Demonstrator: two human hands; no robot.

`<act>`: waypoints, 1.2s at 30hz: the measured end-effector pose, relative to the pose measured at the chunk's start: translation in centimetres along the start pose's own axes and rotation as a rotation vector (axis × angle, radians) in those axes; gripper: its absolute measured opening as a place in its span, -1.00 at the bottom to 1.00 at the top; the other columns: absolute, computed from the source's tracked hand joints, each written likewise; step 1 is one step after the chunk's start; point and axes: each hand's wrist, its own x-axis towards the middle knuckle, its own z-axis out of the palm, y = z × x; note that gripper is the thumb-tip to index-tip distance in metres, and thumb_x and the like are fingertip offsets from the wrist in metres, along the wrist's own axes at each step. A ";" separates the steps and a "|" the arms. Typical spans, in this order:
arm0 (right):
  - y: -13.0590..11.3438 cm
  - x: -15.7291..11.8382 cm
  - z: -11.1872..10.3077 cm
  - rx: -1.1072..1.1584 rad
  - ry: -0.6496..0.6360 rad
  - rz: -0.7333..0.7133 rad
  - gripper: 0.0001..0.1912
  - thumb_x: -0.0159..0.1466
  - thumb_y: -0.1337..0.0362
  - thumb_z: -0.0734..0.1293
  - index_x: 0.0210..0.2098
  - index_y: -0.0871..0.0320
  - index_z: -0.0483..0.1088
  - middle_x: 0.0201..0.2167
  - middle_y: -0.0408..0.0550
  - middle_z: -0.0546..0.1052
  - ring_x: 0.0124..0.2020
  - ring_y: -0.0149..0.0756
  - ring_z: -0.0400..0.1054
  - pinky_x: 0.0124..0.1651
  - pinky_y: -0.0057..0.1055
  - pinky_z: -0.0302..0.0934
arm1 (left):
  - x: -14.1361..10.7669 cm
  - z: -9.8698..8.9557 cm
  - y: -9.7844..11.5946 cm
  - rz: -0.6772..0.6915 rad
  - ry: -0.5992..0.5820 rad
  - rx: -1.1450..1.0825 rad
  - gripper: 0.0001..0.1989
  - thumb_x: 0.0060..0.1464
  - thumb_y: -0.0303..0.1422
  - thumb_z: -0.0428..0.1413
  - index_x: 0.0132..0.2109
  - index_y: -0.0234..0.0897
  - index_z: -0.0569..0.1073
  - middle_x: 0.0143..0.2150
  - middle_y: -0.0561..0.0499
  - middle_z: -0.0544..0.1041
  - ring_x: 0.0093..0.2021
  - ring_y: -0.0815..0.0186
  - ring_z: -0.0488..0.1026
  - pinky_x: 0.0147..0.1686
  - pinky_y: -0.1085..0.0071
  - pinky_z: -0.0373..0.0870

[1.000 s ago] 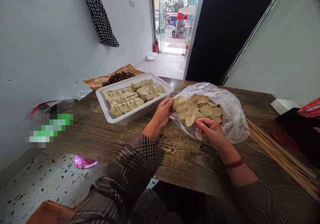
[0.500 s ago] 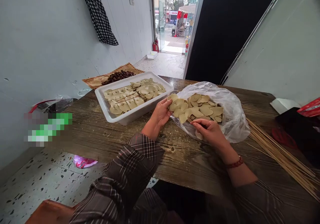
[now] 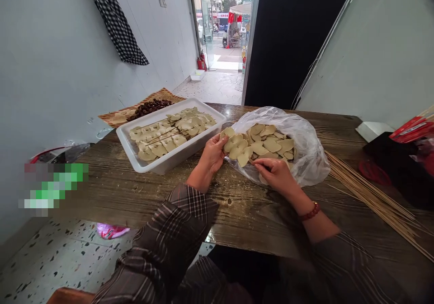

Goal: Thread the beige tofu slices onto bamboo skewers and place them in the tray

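Thin, round, pale-beige slices threaded in a row form a skewer of slices [image 3: 237, 148] in front of me. My left hand [image 3: 214, 154] is closed on its far end, thumb over the outermost slice. At the near end my right hand [image 3: 276, 173] pinches the thin stick just below the last slice. Both hands are over the near edge of an open clear plastic bag [image 3: 310, 155], where more loose slices [image 3: 271, 145] lie in a heap. A white plastic tub [image 3: 159, 166] to the left holds several finished skewers [image 3: 159, 137] of such slices.
Bare bamboo sticks [image 3: 369, 195] lie in a bundle at the right. Dark red dried fruit [image 3: 152, 109] sits on brown paper [image 3: 115, 116] behind the tub. A black box [image 3: 383, 159] with red packets [image 3: 412, 128] stands at the table's right end.
The whole view has shifted, so everything appears a little further left. Both hands keep hold of the same skewer, with little change in their grip.
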 end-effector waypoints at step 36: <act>2.4 2.1 -3.5 0.359 0.566 0.241 -0.63 0.22 0.06 0.32 -0.23 0.24 0.57 -0.59 -0.16 0.43 -0.57 -0.44 0.17 -0.51 -0.48 0.05 | -1.6 3.4 -4.0 0.451 -0.256 1.412 -0.91 0.12 -0.37 0.14 -0.31 -0.25 0.55 -0.29 -0.06 0.53 -0.19 0.19 0.45 -0.10 0.27 0.36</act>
